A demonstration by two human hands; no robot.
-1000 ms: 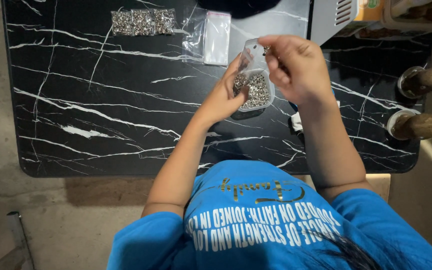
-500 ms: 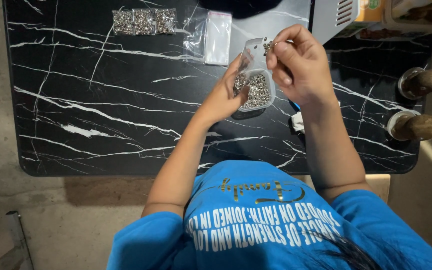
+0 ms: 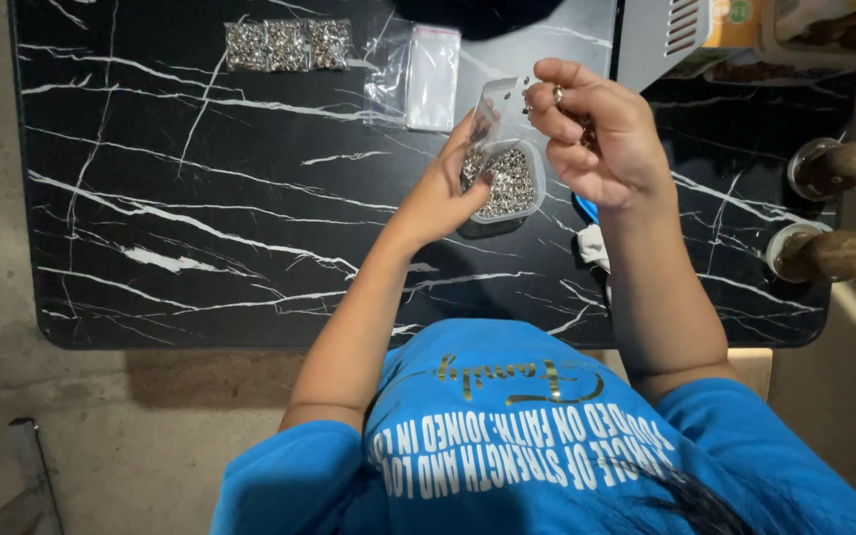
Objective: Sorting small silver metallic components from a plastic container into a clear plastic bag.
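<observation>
A small clear tub [image 3: 509, 184] filled with tiny silver pieces stands on the black marble-patterned table [image 3: 200, 218]. My left hand [image 3: 443, 193] rests at the tub's left edge, its fingers holding a small clear bag [image 3: 495, 104] upright above the tub. My right hand [image 3: 596, 134] is raised just right of the bag. Its fingertips pinch a few silver pieces at the bag's mouth. A ring shows on one finger.
Three filled bags of silver pieces [image 3: 287, 45] lie in a row at the table's far left. Empty clear bags [image 3: 418, 64] lie beside them. A grey machine [image 3: 661, 35] stands far right. Two brown round objects in cups [image 3: 829, 168] [image 3: 824, 256] sit at the right edge.
My right hand has lifted slightly and turned, bringing its pinched fingertips to the bag's mouth. My left hand and the tub have stayed in place.
</observation>
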